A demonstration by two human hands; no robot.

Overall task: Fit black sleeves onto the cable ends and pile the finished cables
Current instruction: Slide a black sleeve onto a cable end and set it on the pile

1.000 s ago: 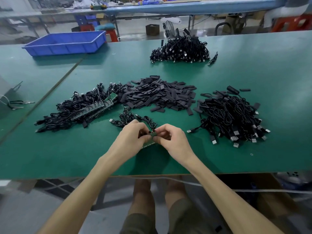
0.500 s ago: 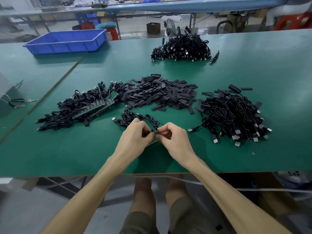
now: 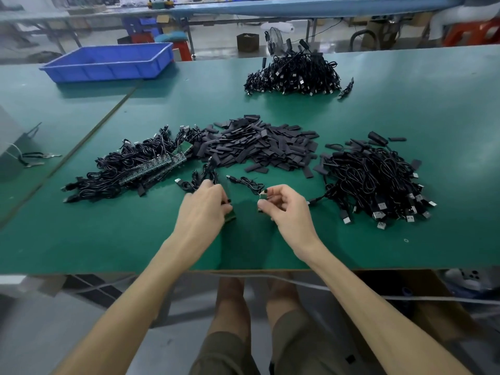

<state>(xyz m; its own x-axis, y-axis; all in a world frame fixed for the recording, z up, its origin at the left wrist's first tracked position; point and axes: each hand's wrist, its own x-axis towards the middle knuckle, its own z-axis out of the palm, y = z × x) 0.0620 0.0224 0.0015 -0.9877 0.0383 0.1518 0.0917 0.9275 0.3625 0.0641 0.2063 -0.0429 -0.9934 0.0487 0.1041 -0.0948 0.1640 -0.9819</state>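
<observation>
Above the table (image 3: 108, 239), right grip (image 3: 286, 209) pinches a cable (image 3: 249, 184) by its circuit board (image 3: 263, 196), left grip (image 3: 203, 212) curls round a board strip (image 3: 230, 216); keep the tip bare for sleeving

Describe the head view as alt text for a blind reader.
Over a green table, the left hand grips a strip of green boards; the right hand pinches a small board on a cable. Black sleeves lie heaped ahead, between a left cable pile and a right cable pile.
</observation>
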